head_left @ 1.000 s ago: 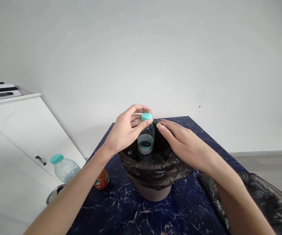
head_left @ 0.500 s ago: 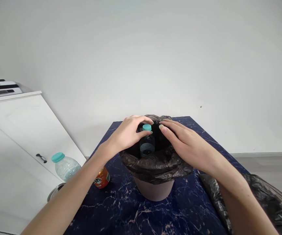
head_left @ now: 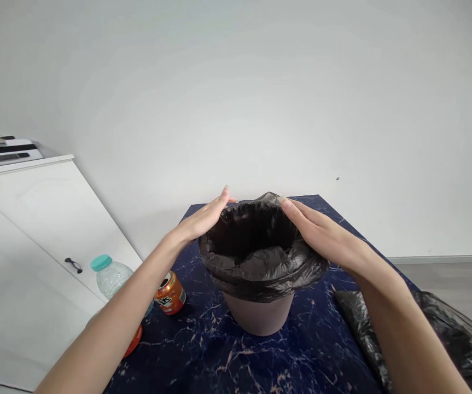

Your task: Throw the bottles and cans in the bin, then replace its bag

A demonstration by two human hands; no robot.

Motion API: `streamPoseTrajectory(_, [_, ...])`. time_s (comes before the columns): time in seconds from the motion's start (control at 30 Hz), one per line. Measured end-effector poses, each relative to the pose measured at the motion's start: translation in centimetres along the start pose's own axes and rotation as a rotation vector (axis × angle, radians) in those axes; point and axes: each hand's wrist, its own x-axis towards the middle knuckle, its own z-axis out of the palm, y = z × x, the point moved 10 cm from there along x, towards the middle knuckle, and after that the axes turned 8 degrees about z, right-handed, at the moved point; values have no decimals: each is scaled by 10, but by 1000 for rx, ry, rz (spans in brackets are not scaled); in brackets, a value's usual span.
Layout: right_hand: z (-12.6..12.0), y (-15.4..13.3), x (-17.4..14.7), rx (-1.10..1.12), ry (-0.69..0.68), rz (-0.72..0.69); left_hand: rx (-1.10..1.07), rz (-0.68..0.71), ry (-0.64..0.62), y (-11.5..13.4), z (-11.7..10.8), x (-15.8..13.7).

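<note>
A small grey-brown trash bin [head_left: 258,316] stands on the table, lined with a black trash bag [head_left: 266,273] folded over its rim. My left hand [head_left: 209,216] lies along the left rim against the bag, fingers stretched and thumb up. On the right side my right hand [head_left: 313,227] rests flat over the bag's edge, its fingers extended. Inside the bag it is dark, and its contents cannot be made out. To the left of the bin stands an orange drink can [head_left: 170,294]. A clear plastic bottle [head_left: 112,278] with a turquoise cap is partly hidden by my left forearm.
The table [head_left: 236,366] has a dark blue marbled top. More black plastic bags [head_left: 436,323] lie at its right edge. A red-orange object [head_left: 134,340] shows behind my left forearm. A white cabinet [head_left: 47,230] stands at the left, and a white wall [head_left: 236,98] rises behind.
The turquoise-capped bottle at my left hand has gone down into the bin, out of sight. My hands have moved apart to the bin's two sides, and the bag's mouth looks wider.
</note>
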Motion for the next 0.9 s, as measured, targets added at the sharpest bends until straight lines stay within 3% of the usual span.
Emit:
streamPoseTrajectory(0.1, [-3,-1,-2,-26,17,16,-69,-12,88,1,-8,-16])
streamPoseTrajectory(0.2, [-9,-12,-7,-91,94,-7,-8,51,303,26,-28,-51])
streamPoseTrajectory(0.37, [-19,-33,-22,-202,242,-115,427,232,742,80,-75,-136])
streamPoseTrajectory(0.43, [-21,-42,-29,-206,275,-172,627,297,879,85,-92,-166])
streamPoseTrajectory(0.5, [-20,-51,-37,-201,286,-216,768,267,934,69,-109,-184])
streamPoseTrajectory(0.6, [-18,-59,-47,-205,286,-239,854,105,872,22,-133,-197])
streamPoseTrajectory(0.77, [-15,-66,-54,-190,282,-283,638,-302,776,-58,-157,-231])
streamPoseTrajectory(0.9, [-15,-66,-54,-181,281,-299,499,-457,660,-90,-151,-251])
